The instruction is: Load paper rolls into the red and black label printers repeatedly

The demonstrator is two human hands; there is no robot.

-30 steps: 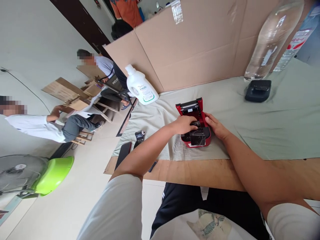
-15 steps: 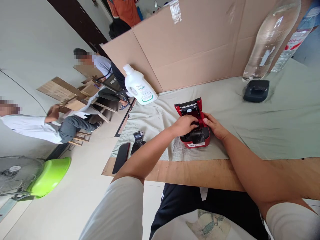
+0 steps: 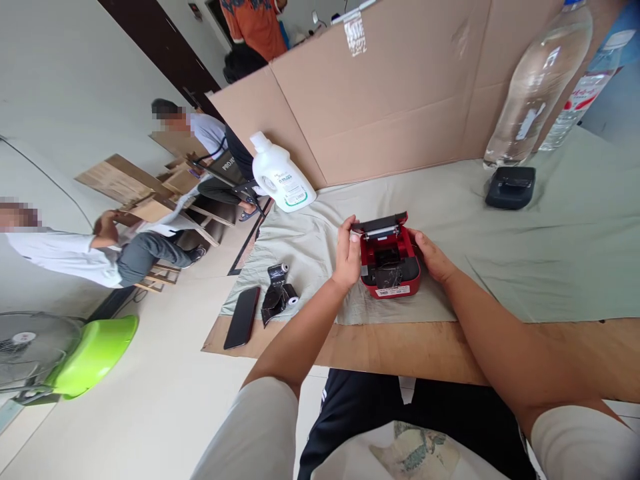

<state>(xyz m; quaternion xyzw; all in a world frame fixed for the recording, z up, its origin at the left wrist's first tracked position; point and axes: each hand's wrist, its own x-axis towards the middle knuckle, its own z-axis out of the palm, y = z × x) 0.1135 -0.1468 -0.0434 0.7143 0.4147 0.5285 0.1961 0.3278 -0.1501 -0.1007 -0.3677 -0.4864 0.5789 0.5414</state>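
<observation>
A small red and black label printer (image 3: 393,290) sits on the cloth with its lid (image 3: 380,223) partly raised, tilted over the bay. Inside lies some dark film or ribbon, hard to make out. My left hand (image 3: 349,253) grips the lid's left edge, fingertips at its upper corner. Against the printer's right side, my right hand (image 3: 434,257) holds the body with bent fingers, partly hidden behind it. To the left is a crumpled black ribbon (image 3: 275,293) on white-ended rolls, next to a dark phone (image 3: 242,318).
A white detergent bottle (image 3: 283,175) leans near a cardboard panel (image 3: 390,100) at the back. Two clear bottles, the larger one (image 3: 537,93) in front, and a black box-like object (image 3: 511,187) stand at right. Other people sit at left, near a fan (image 3: 30,350) and a green tub (image 3: 95,357).
My left hand has come out of the printer and moved to the lid's left edge. The lid has tipped lower towards me. My right hand stays at the printer's side.
</observation>
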